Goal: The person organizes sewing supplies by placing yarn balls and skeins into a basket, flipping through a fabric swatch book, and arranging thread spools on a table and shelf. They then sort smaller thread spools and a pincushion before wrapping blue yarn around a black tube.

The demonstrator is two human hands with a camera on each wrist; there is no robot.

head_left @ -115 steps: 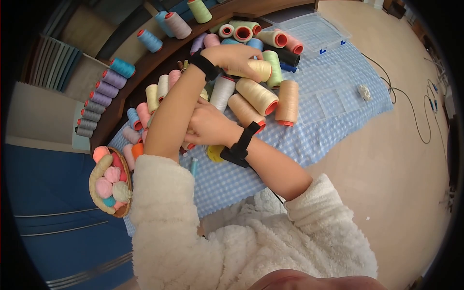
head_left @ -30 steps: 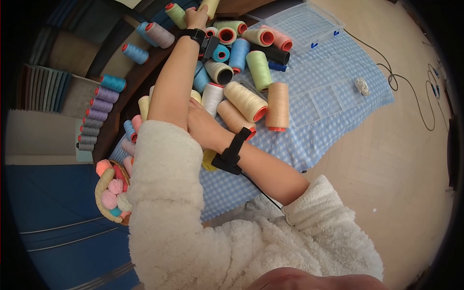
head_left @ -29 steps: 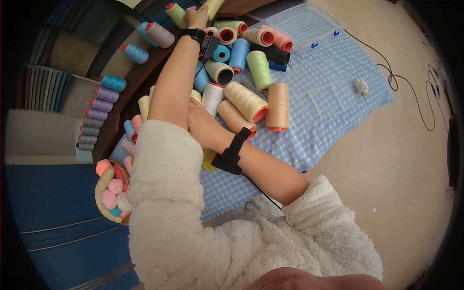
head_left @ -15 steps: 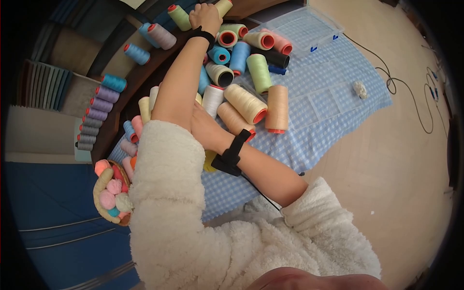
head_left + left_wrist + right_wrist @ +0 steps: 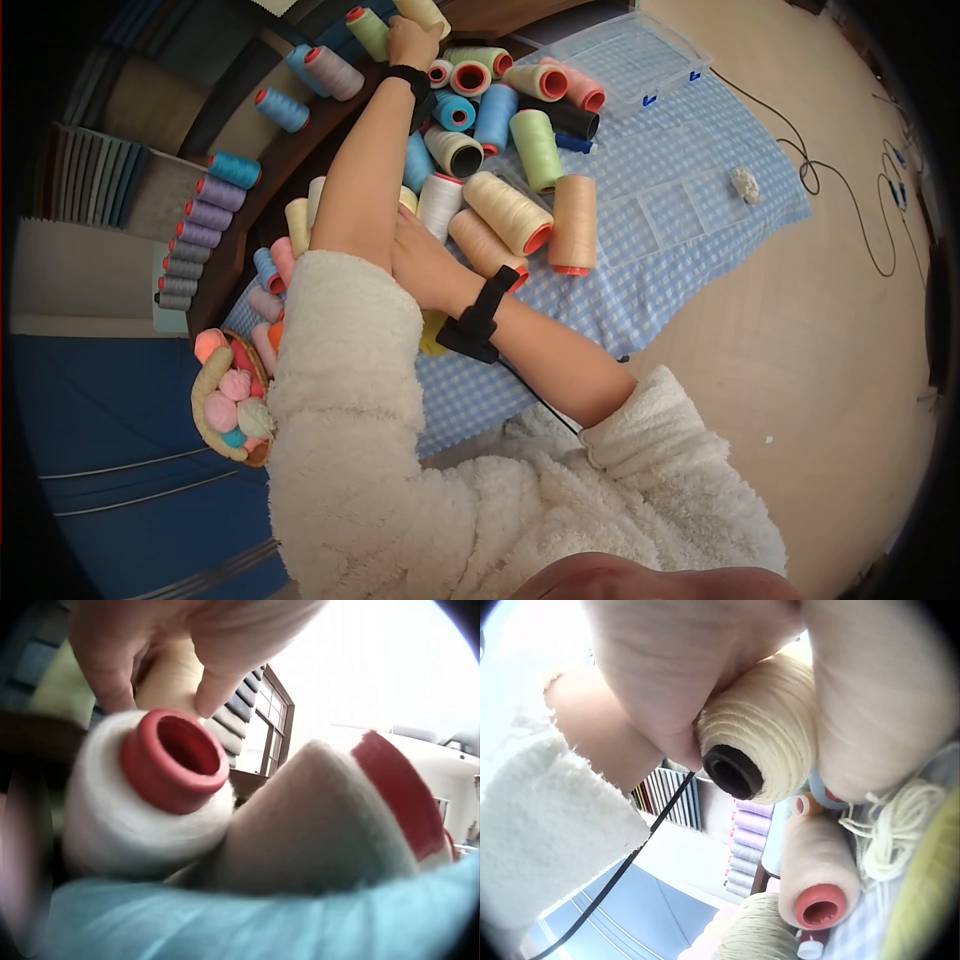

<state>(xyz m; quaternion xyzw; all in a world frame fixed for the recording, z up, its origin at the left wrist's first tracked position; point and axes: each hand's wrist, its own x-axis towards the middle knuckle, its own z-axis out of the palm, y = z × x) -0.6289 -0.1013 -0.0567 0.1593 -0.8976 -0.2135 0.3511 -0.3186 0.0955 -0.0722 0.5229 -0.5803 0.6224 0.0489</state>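
Note:
At the top of the head view, my left hand [image 5: 412,42] holds a pale yellow spool [image 5: 425,14] beside a light green spool [image 5: 368,34] on the brown ledge. The left wrist view has the hand [image 5: 191,634] with thumb and fingers either side of that yellow spool [image 5: 171,679], above a white spool with a red core [image 5: 94,795]. My right hand [image 5: 428,262] is low among the spools, its fingers hidden by the left forearm. In the right wrist view this hand [image 5: 697,660] grips a cream spool with a dark core [image 5: 769,724].
Spools of several colours lie on the blue checked cloth [image 5: 480,400], among them a peach one [image 5: 573,225]. A clear box [image 5: 630,62] stands at the back right. A basket of yarn balls [image 5: 262,452] sits left, near a row of purple and grey spools [image 5: 212,217].
From the middle of the pile, my left hand has carried the pale yellow spool up to the ledge, lately shifting slightly left with it. My right hand has stayed among the spools.

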